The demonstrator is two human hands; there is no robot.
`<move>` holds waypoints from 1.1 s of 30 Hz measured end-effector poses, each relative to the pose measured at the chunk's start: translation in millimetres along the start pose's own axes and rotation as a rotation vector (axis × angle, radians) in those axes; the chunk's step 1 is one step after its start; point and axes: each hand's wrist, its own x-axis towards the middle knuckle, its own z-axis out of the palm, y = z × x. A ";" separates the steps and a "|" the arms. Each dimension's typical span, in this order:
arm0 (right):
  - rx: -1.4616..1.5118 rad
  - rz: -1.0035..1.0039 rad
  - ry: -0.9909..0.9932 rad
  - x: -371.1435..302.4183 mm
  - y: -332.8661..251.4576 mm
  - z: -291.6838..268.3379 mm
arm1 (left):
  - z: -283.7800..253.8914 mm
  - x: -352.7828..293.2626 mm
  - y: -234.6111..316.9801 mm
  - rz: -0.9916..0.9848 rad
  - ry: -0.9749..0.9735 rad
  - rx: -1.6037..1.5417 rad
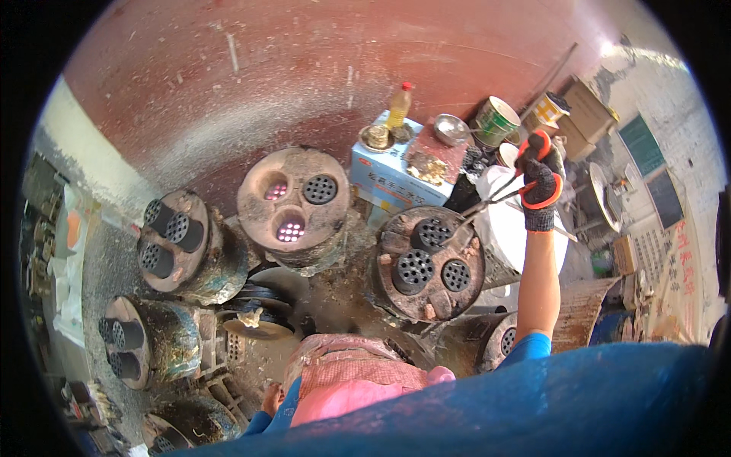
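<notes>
My right hand (541,186), in a black work glove with orange at the edges, is closed around the handles of long metal fire tongs (496,198). The tongs reach left to a round coal stove (394,293), their tips at a black honeycomb briquette (432,233). Whether the jaws grip it is hard to make out. Two other honeycomb briquettes, one in front (414,270) and one at the right (456,275), are in the same stove top. Low in the view my bare left hand (272,398) hangs beside the pink apron (358,388), its fingers mostly hidden.
Another stove (293,160) has glowing coals in two holes and a dark briquette in the third. More briquette-topped stoves, one nearer the wall (175,259), stand left. Behind, a blue-and-white carton (388,179) carries a yellow bottle (398,107). Buckets (495,122) line the red wall.
</notes>
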 end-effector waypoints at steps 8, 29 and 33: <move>0.120 -0.011 0.036 10.3 -75.7 120.1 | -45.7 3.7 78.3 0.163 0.072 -0.175; 0.467 0.202 0.042 20.4 -46.2 496.1 | -94.7 -21.5 60.4 0.013 0.073 -0.420; 0.959 0.292 0.012 27.0 -6.5 556.0 | -88.4 -22.3 50.4 0.004 0.065 -0.449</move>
